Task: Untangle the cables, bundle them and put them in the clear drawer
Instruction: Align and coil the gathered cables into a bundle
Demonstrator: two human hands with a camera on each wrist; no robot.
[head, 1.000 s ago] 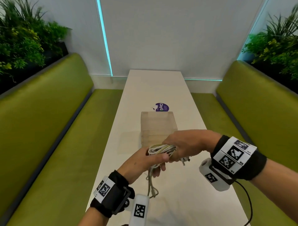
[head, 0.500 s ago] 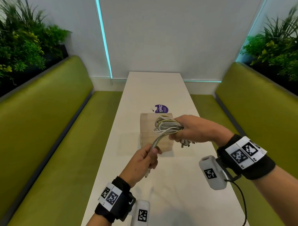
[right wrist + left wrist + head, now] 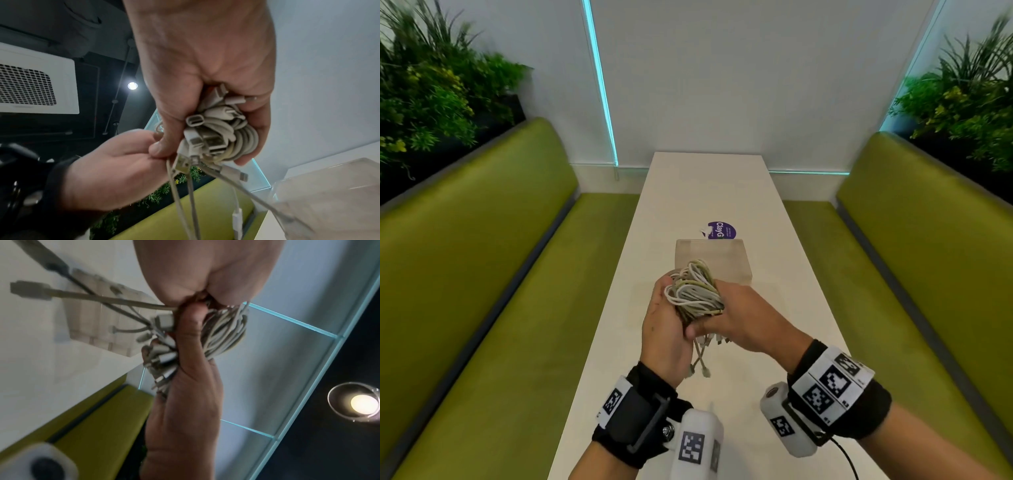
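Both hands are on the cables [image 3: 695, 291] right now, held up over the white table [image 3: 722, 192] just on the near side of the clear drawer [image 3: 729, 260]. The right hand [image 3: 746, 318] is wrapped around the coil, thumb and fingers clamping loops and plugs together. The left hand [image 3: 664, 325] cups the bundle from the left; whether its fingers really curl around it I can't tell. A few loose ends [image 3: 698, 363] dangle below, so I'd say we're in the bundling step, not quite done. Next move probably needs those tails tucked into the coil, then the whole thing carried forward to the drawer, which looks shut from here.
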